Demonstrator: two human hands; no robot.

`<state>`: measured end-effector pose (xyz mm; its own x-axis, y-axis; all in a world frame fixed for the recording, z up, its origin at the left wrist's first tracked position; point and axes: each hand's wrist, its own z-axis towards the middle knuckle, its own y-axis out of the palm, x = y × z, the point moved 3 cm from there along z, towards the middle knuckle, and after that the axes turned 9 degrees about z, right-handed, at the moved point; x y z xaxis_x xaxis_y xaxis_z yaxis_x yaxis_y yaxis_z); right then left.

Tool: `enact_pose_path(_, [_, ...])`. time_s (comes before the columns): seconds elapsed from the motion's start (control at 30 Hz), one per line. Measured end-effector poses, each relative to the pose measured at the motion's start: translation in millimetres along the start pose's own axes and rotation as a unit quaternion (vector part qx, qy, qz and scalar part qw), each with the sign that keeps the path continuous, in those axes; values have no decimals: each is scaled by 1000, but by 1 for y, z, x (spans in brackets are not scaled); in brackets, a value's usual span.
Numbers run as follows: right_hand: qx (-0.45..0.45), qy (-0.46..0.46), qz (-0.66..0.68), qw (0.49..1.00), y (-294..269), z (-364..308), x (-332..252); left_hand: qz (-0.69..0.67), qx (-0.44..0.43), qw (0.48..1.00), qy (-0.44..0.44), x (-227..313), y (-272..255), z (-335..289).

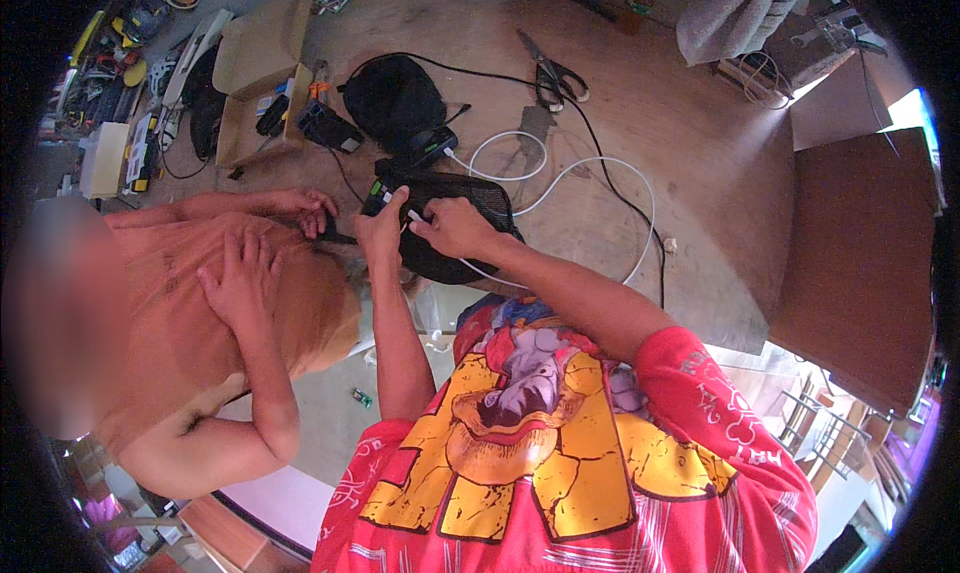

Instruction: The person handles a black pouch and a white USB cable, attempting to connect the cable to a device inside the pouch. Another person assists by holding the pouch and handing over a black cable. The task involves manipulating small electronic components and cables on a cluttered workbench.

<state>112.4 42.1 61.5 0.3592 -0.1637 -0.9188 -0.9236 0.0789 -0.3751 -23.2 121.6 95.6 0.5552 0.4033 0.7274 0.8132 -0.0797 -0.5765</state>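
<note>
My left hand (381, 231) is closed around a small black device (377, 195) with a green light, its thumb lying over the top. At its side, my right hand (455, 229) pinches the white plug (416, 216) of a white cable (652, 208), close against the device. I cannot tell whether the plug is in. Beneath both hands lies a black mesh item (480, 199), partly covered. Just beyond it is a second black device (432, 147) with a green light and the white cable's other plug at its side. A round black pouch (394, 103) lies behind that.
Another person in a brown shirt (210, 323) sits close on my left, one hand (305, 211) near the mesh item. Scissors (552, 81) and a black cable (600, 148) lie on the wooden table (720, 123). An opened cardboard box (240, 123) stands far left; a brown board (855, 263) is at right.
</note>
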Motion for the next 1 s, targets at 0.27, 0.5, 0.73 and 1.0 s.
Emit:
enact_pose_path(0.27, [-71,-17,27,997,-33,-33,51,174,80,976,106,-29,7,33])
enact_pose_path(0.5, [-80,-54,13,995,-31,-29,62,210,84,964,141,-41,13,46])
enact_pose_path(0.73, [-35,-81,66,994,-36,-42,62,141,60,966,207,-57,7,22])
enact_pose_path(1.0, [-23,-84,54,995,-36,-45,61,102,74,954,271,-94,13,15])
